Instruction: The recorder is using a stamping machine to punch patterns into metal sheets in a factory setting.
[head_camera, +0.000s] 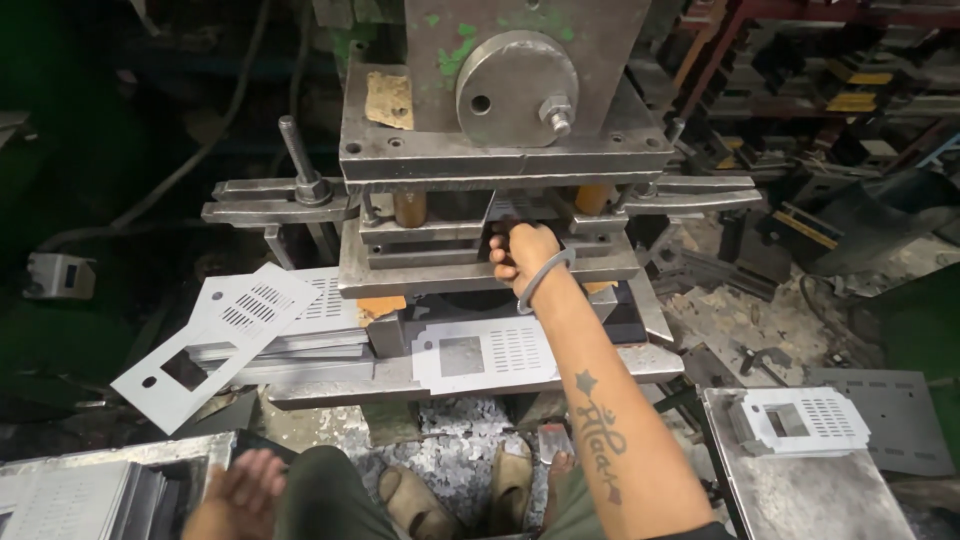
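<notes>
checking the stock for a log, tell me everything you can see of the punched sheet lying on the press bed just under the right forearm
The punched sheet is a thin, flat, pale grey piece that looks like metal. It has a square cut-out left of centre, a grid of small slots to its right, and notched, stepped edges. It lies flat on the press bed, below the die block. The right hand reaches over it into the die; nothing visibly grips the sheet.

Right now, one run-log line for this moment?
right hand: inside press die | left hand: open, over knee | punched sheet: on press bed | stack: right
</notes>
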